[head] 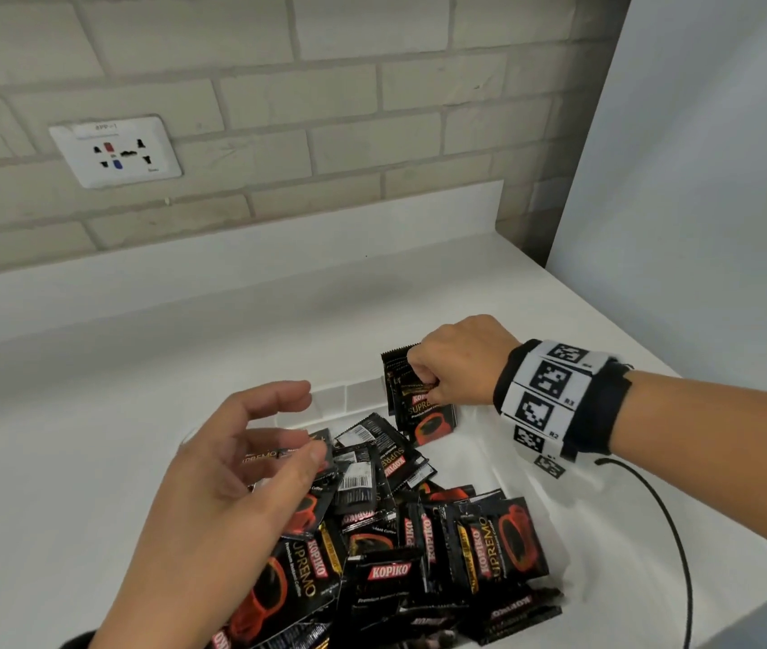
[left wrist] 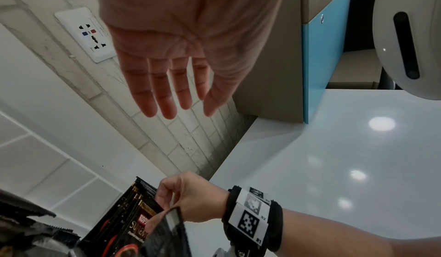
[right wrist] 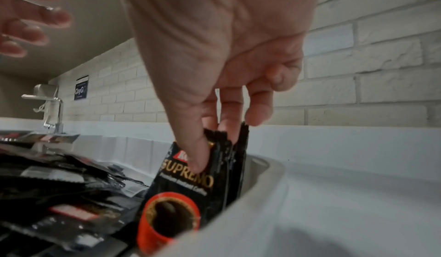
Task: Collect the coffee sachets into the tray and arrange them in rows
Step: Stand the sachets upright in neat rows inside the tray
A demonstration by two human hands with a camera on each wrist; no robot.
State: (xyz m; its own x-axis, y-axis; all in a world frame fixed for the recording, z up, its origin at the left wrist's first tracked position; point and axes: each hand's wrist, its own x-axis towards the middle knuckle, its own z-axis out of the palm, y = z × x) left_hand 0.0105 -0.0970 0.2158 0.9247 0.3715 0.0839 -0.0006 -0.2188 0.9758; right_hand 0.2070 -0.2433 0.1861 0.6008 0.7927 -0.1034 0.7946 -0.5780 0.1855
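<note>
The right hand (head: 459, 363) pinched a small upright stack of sachets (head: 423, 405) at the far right corner of the tray (head: 358, 395). The left hand (head: 236, 466) hovered with fingers loosely spread, holding nothing, over the loose pile of sachets (head: 419, 545) (glossy black foil, crimped edges) filling the pale tray on the smooth white desk (head: 91, 414). A wall socket (head: 114, 149) sat in the brick-patterned wall behind.
</note>
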